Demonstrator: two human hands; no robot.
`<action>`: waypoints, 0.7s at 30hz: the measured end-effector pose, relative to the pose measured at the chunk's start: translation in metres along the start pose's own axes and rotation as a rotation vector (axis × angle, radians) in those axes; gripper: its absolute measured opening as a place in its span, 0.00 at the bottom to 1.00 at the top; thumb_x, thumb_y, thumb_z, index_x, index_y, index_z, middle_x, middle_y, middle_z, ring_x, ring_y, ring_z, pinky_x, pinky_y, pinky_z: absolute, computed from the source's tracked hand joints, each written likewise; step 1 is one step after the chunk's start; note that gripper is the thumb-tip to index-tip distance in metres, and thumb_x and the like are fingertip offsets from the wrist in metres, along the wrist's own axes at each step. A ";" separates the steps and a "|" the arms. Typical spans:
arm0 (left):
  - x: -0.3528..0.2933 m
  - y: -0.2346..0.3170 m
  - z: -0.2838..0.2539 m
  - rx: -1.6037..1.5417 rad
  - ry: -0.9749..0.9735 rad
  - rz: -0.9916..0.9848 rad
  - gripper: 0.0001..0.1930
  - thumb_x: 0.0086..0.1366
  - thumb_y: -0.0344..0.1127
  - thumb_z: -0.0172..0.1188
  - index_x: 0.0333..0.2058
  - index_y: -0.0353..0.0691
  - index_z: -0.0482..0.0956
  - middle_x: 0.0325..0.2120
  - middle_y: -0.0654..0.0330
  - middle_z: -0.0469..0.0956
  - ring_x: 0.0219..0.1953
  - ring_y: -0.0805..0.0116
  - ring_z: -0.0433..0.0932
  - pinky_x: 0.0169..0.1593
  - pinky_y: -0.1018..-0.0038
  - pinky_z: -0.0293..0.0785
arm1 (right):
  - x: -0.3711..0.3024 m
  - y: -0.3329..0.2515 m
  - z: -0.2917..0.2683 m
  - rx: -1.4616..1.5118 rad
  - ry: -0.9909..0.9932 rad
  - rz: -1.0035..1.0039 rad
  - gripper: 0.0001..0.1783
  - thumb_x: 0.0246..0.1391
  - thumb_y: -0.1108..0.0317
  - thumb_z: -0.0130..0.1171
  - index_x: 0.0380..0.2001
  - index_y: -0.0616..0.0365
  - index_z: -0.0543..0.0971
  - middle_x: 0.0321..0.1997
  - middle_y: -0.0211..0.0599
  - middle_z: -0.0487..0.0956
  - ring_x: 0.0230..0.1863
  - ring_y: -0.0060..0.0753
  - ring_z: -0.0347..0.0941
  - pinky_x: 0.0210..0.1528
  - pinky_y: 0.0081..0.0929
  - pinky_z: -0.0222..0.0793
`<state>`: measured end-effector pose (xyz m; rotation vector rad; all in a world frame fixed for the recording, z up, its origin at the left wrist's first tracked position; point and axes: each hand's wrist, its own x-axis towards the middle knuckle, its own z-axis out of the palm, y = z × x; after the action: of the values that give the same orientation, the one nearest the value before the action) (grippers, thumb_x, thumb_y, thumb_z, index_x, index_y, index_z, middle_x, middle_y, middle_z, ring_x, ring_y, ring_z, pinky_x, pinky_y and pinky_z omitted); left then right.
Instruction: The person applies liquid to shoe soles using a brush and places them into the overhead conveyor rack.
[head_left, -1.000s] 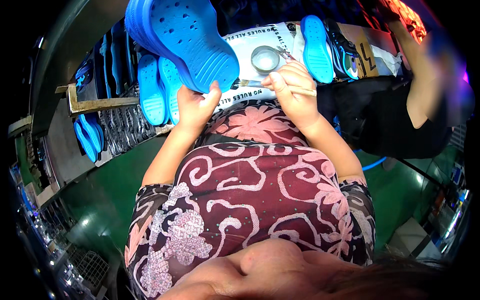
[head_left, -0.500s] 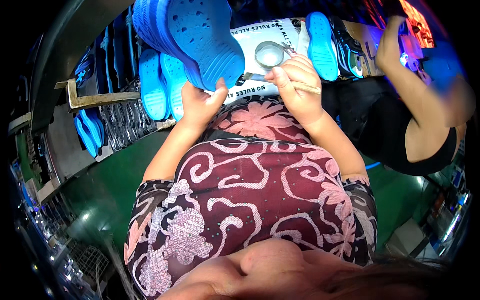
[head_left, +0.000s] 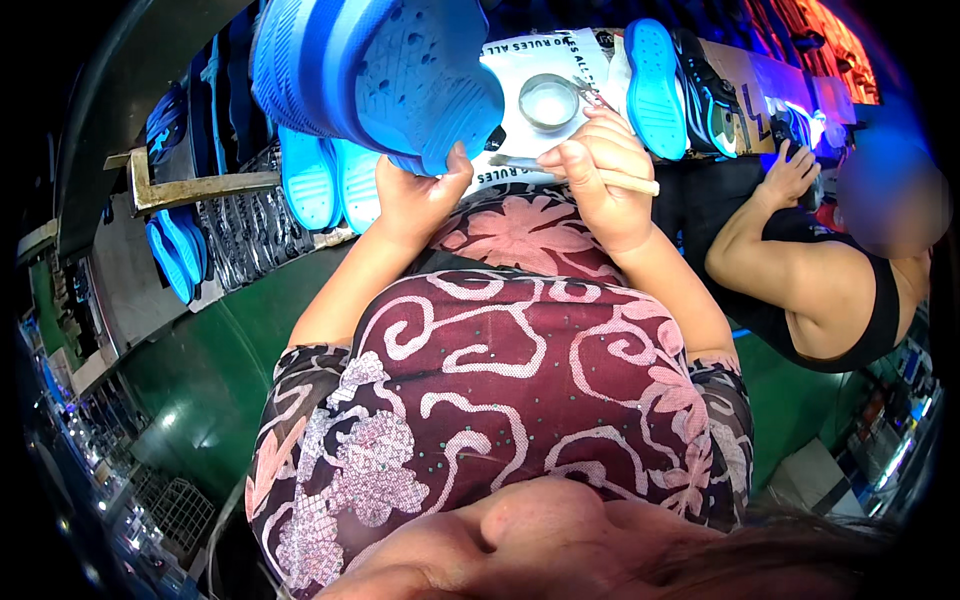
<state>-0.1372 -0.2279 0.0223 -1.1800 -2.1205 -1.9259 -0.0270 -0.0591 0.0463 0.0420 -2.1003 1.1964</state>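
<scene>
My left hand (head_left: 422, 203) grips the near end of a large blue shoe sole (head_left: 415, 75), its thumb on the face with small holes and grooves. The sole is tilted up, its ridged side wall facing left. Between the fingers of my right hand (head_left: 608, 190) is a paintbrush (head_left: 632, 183) with a pale handle. Its dark bristles point left, close to the sole's near right edge; whether they touch it I cannot tell. Just beyond my right hand, a round glass bowl (head_left: 549, 103) of clear or whitish liquid rests on a printed white sheet (head_left: 505, 62).
Pairs of blue soles (head_left: 308, 185) lie to the left, near a metal bracket (head_left: 200, 188). On the right are another blue sole (head_left: 655, 90) and a black shoe upper (head_left: 708, 95). A co-worker (head_left: 800, 255) sits at the right, a hand on the bench.
The sole has turned slightly and shifted right with my left hand. The brush has moved a little right and down. The co-worker's raised arm has come down to the bench.
</scene>
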 end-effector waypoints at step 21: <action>0.027 0.010 -0.004 0.107 -0.082 0.175 0.18 0.49 0.21 0.54 0.42 0.30 0.72 0.43 0.50 0.73 0.49 0.62 0.70 0.54 0.69 0.63 | -0.010 -0.001 -0.036 -0.074 0.078 0.147 0.16 0.56 0.68 0.45 0.18 0.62 0.75 0.19 0.32 0.75 0.24 0.28 0.68 0.50 0.37 0.58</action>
<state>-0.1524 -0.2186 0.0453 -1.3929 -2.0515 -1.6977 0.0011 -0.0353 0.0528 -0.1925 -2.1063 1.1843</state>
